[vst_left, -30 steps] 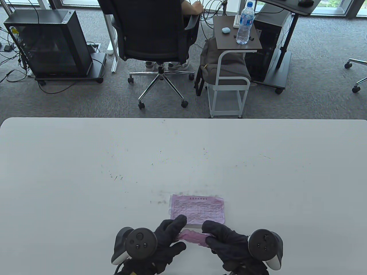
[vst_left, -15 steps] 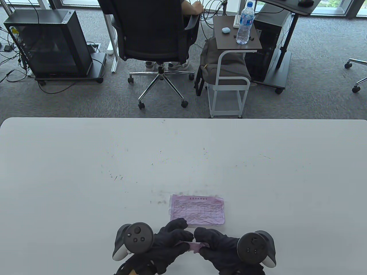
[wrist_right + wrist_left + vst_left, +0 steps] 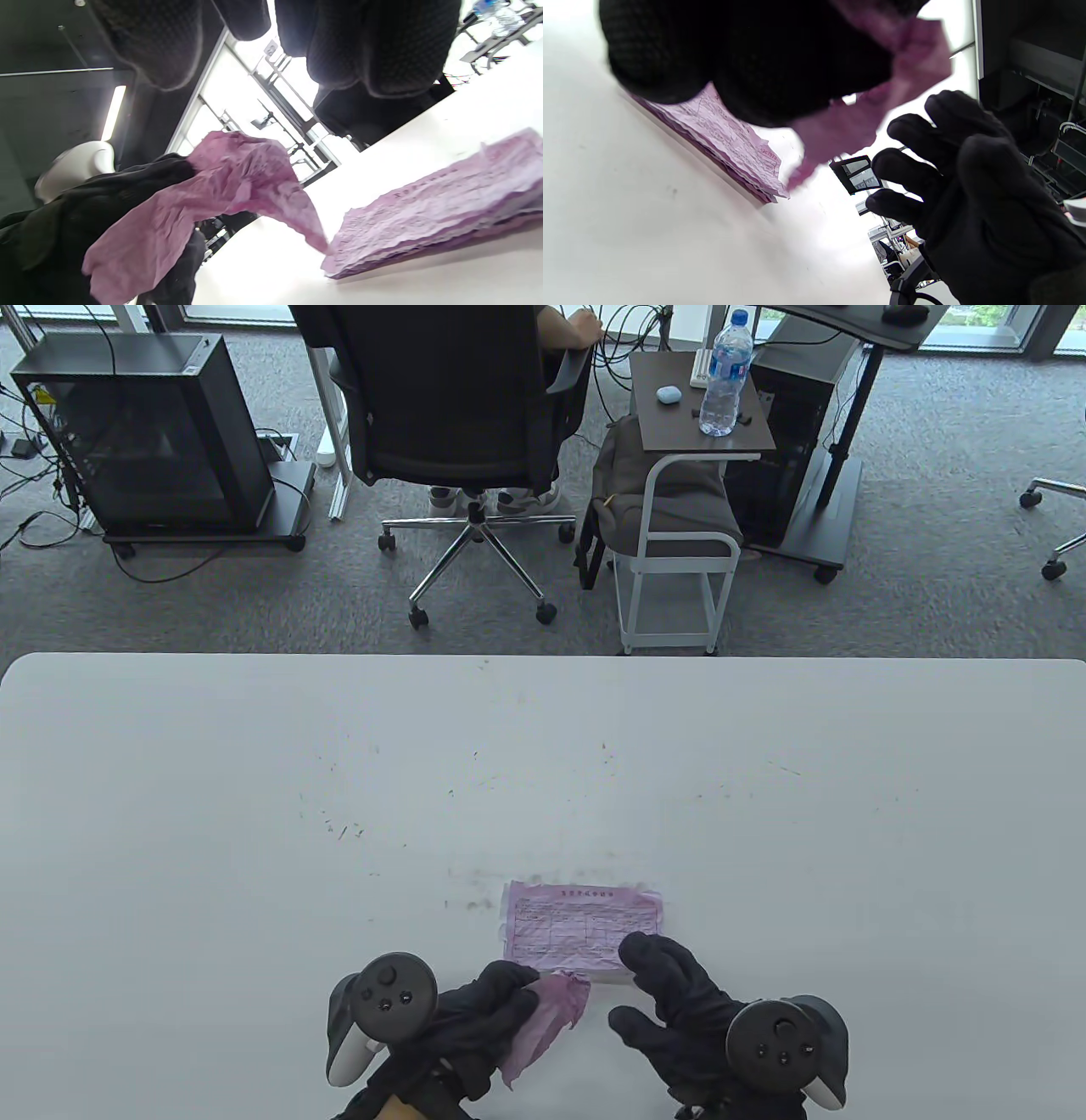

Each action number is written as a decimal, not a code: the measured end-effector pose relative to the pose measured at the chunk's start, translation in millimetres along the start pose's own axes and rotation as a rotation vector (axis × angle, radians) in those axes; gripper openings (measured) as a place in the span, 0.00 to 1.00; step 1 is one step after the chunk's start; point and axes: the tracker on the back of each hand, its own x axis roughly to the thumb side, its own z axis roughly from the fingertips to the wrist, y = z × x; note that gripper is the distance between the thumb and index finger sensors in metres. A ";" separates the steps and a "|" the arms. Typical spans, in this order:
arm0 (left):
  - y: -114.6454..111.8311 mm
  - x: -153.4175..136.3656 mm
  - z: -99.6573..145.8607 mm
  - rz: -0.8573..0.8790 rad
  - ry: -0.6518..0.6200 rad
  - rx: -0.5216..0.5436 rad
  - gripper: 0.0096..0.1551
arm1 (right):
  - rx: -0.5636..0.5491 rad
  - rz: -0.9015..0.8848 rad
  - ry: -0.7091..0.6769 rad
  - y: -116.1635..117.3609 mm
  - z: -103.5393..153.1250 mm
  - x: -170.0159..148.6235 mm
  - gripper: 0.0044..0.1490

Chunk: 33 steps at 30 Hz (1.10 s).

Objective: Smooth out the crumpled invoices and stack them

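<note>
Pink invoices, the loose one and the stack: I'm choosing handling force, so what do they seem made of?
Loose invoice, held by the left hand: thin matte paper, apparently; it droops and stays creased. Stack of invoices: likely the same paper, with wavy layered edges and a printed grid on top.

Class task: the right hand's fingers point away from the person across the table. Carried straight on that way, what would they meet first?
Most likely the stack of flattened invoices: the right hand has fingertips already over its near edge. Its height above the stack is unclear.
</note>
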 end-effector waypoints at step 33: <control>4.7 -30.7 -0.3 0.600 0.095 -0.064 0.24 | -0.257 0.234 -0.062 -16.6 5.2 12.5 0.36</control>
